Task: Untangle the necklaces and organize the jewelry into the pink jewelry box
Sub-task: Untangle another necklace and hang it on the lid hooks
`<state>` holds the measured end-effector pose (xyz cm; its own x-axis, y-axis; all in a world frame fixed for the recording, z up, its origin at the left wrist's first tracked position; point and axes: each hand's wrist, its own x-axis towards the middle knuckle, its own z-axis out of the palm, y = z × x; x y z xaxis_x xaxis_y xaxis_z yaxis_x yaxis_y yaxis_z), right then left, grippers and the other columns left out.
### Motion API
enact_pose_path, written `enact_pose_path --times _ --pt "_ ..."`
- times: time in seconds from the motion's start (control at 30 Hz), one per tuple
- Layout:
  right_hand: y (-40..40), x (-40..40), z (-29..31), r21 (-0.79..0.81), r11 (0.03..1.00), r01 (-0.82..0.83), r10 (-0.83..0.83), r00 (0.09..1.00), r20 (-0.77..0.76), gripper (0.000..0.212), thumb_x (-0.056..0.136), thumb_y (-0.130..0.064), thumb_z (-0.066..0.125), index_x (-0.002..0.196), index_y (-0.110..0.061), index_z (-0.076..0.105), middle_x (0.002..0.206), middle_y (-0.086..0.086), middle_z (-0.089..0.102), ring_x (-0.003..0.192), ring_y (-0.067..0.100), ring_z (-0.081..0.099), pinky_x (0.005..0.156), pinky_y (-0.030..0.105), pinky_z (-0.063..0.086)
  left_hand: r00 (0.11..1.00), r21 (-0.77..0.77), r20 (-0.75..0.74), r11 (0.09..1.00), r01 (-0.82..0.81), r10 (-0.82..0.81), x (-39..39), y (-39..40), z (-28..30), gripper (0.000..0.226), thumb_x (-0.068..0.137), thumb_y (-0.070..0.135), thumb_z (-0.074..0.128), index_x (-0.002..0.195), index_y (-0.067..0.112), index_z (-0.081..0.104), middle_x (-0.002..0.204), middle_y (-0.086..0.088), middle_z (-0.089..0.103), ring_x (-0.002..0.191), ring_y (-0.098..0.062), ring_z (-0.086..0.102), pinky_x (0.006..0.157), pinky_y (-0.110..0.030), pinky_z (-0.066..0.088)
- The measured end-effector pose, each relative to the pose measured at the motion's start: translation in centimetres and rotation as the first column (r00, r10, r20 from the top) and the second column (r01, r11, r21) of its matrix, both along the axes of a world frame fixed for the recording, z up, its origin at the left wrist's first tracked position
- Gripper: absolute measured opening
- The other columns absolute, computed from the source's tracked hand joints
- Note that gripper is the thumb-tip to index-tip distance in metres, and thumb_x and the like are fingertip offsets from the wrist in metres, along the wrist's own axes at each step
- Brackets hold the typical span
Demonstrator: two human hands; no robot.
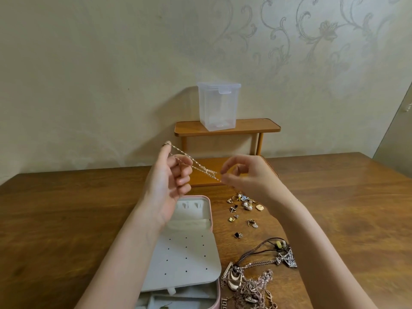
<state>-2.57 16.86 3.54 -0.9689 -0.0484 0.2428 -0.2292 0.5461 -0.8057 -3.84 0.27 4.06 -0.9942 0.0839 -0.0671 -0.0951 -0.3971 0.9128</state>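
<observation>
**Silver chain stretched between two raised hands above the open box**

A thin silver chain [193, 166] is held taut in the air over the wooden table [66, 208], well above everything lying on it. Its upper end is looped over the raised forefinger of the left hand [166, 181], at about 10 o'clock from the chain's middle; the remaining fingers of that hand are loosely curled towards the palm. The lower end, at about 4 o'clock, is pinched between thumb and forefinger of the right hand [247, 177], whose other fingers are bent and slightly spread.

Below the left wrist, at 6 o'clock, the pink jewelry box [207, 210] lies open, its white perforated panel [185, 259] facing up. At 3 o'clock of the box, small earrings and pendants [242, 210] are scattered on the table. At 5 o'clock of the box, a tangled heap of necklaces [252, 284] is seen, with a brown cord necklace [265, 246] at its upper edge.

At 12 o'clock, against the patterned wall, a small wooden shelf [249, 127] is set, and a clear plastic container [218, 105] stands on its top board.
</observation>
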Motion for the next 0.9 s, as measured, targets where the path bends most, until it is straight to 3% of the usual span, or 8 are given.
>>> enact_pose_path --times 0.07,0.17,0.23,0.33,0.43,0.63,0.8,0.9 --pt "-0.13 0.25 0.14 0.143 0.986 -0.091 0.077 0.992 0.102 0.013 0.082 -0.016 0.070 0.091 -0.020 0.060 0.071 -0.002 0.059 0.062 0.008 0.053 0.053 0.015 0.043 0.999 0.014 -0.007 0.999 -0.032 0.032 -0.14 0.09 -0.14 0.055 0.094 0.053 0.040 0.061 0.013 0.057 0.051 0.004 0.043 0.046 -0.007 0.034 0.045 -0.019 0.036" --pt "-0.36 0.51 0.18 0.217 0.962 -0.165 0.119 0.970 0.211 0.023 0.079 -0.023 0.074 0.096 -0.018 0.060 0.072 -0.002 0.058 0.060 0.008 0.052 0.051 0.016 0.041 1.000 0.170 0.028 0.985 -0.010 0.005 -0.24 0.05 -0.14 0.057 0.093 0.047 0.047 0.047 0.014 0.045 0.056 0.000 0.045 0.053 -0.011 0.045 0.061 -0.026 0.048" --pt "-0.42 0.52 0.19 0.220 0.966 -0.136 0.097 0.979 0.180 0.015 0.081 -0.024 0.071 0.090 -0.017 0.060 0.069 -0.002 0.058 0.058 0.007 0.050 0.050 0.015 0.040 0.998 0.266 0.050 0.964 0.011 -0.026 -0.22 -0.10 -0.02 0.060 0.095 0.040 0.048 0.041 0.015 0.036 0.055 0.000 0.042 0.050 -0.010 0.047 0.054 -0.023 0.051" --pt "-0.22 0.55 0.30 0.126 0.991 -0.048 0.034 0.994 0.105 0.017 0.091 -0.026 0.058 0.078 -0.017 0.060 0.061 -0.002 0.056 0.044 -0.001 0.045 0.044 0.010 0.033 0.997 0.129 -0.011 0.989 -0.070 0.072 -0.24 -0.10 0.09 0.057 0.095 0.035 0.049 0.042 0.017 0.037 0.050 0.003 0.038 0.044 -0.009 0.041 0.045 -0.018 0.047" --pt "-0.21 0.71 0.66 0.037 0.999 -0.037 0.032 0.993 0.116 0.021 0.094 -0.024 0.054 0.077 -0.013 0.061 0.057 -0.001 0.055 0.034 -0.003 0.043 0.038 0.007 0.030 0.999 0.088 -0.040 0.996 -0.015 0.019 -0.13 -0.04 0.21 0.059 0.096 0.038 0.045 0.040 0.018 0.046 0.048 0.004 0.036 0.039 -0.007 0.034 0.037 -0.017 0.035" --pt "-0.34 0.91 0.63 -0.030 0.987 -0.159 0.162 0.976 0.148 0.006 0.087 -0.017 0.065 0.083 -0.014 0.063 0.070 0.000 0.061 0.053 0.009 0.051 0.043 0.016 0.039 0.972 0.015 -0.117 0.978 0.206 -0.203 0.44 0.48 0.24 0.066 0.097 0.050 0.029 0.062 0.012 0.069 0.057 0.001 0.046 0.041 -0.006 0.031 0.035 -0.016 0.019" --pt "-0.58 0.51 0.47 0.023 0.996 -0.081 0.082 0.995 -0.053 0.012 0.085 -0.011 0.067 0.079 -0.021 0.063 0.081 0.000 0.064 0.054 0.002 0.054 0.048 0.017 0.047 0.954 0.045 -0.106 0.957 0.286 -0.280 0.65 0.51 0.47 0.061 0.095 0.052 0.029 0.072 0.011 0.069 0.057 0.000 0.044 0.038 -0.004 0.028 0.034 -0.015 0.013" --pt "-0.56 0.74 0.74 -0.055 0.994 -0.092 0.087 0.992 -0.095 0.014 0.085 -0.009 0.066 0.076 -0.019 0.064 0.077 0.002 0.063 0.047 -0.002 0.052 0.047 0.017 0.047 0.956 0.080 -0.088 0.955 0.286 -0.279 0.65 0.47 0.50 0.060 0.095 0.053 0.028 0.076 0.010 0.066 0.057 0.001 0.043 0.036 -0.004 0.027 0.034 -0.015 0.010"
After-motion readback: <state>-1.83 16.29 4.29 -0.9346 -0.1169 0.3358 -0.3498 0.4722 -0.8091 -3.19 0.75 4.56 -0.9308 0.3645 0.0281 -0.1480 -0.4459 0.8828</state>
